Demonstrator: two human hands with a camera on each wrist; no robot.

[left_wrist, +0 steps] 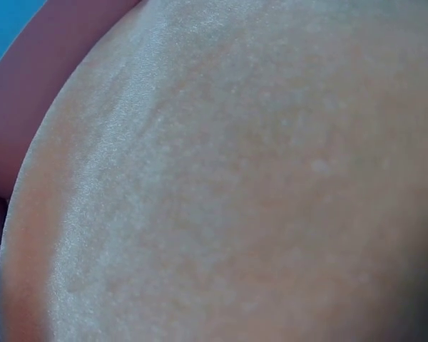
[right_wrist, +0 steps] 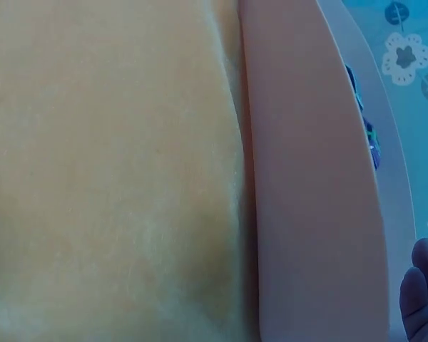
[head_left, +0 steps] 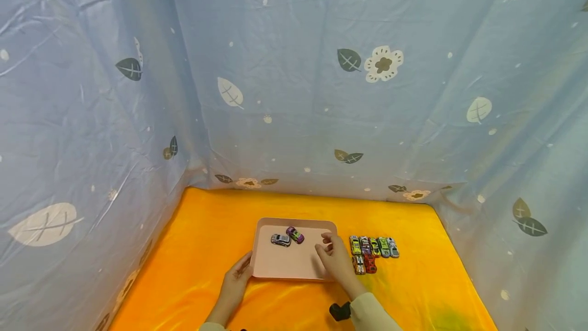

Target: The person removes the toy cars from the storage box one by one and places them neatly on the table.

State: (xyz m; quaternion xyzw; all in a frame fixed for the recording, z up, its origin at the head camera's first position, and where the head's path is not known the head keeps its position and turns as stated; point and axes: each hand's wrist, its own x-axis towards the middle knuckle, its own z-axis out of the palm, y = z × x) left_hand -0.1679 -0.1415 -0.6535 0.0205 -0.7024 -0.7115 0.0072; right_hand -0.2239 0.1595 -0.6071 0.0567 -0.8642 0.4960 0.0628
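A pale pink tray (head_left: pixel 294 267) lies on the yellow cloth, with two toy cars in it. One is a silver toy car (head_left: pixel 280 239); beside it sits a purple and green toy car (head_left: pixel 295 235). My left hand (head_left: pixel 235 282) holds the tray's left edge near the front corner. Over the tray's right side, my right hand (head_left: pixel 337 259) has loosely bent fingers and nothing in them. Its fingertips (right_wrist: pixel 426 267) show at the right edge of the right wrist view. The left wrist view shows mostly cloth and part of the tray's wall (left_wrist: pixel 43 92).
Right of the tray, several toy cars (head_left: pixel 374 247) stand close together in a row. In front of them are an orange and white toy car (head_left: pixel 359 264) and a red toy car (head_left: pixel 370 263). Blue patterned curtains (head_left: pixel 294 91) enclose the back and sides.
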